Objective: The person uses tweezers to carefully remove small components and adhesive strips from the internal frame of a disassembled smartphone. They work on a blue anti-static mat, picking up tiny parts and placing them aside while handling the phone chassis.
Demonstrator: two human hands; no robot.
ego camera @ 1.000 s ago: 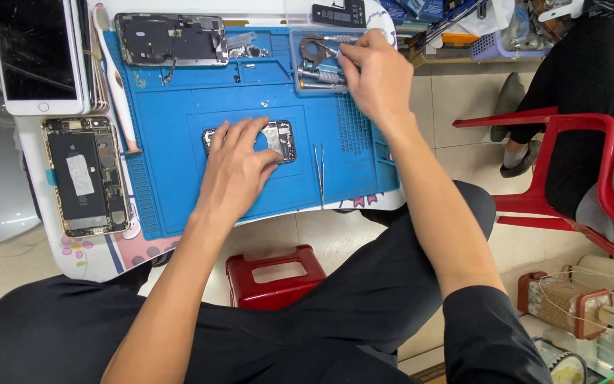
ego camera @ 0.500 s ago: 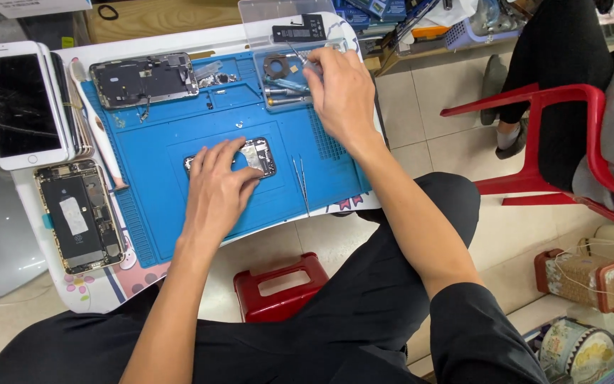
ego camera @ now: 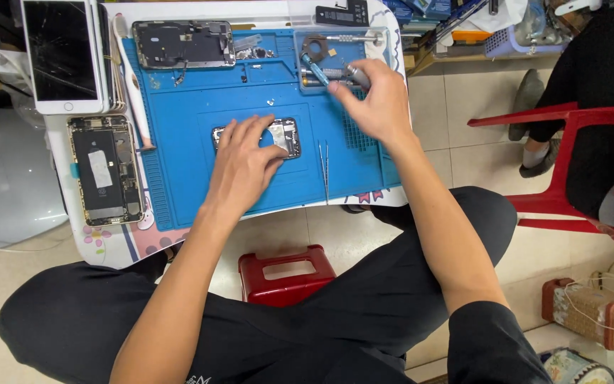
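Left hand lies flat, fingers spread, pinning small phone part at centre of blue mat. Right hand, at 1 o'clock from it, pinches a screwdriver over tool tray. Tweezers lie at 3 o'clock of part. Opened phone at 9 o'clock on surface.

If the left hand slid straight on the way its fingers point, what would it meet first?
Probably the rest of the phone board already under its fingertips; past that lies bare blue mat, though height is hard to judge.
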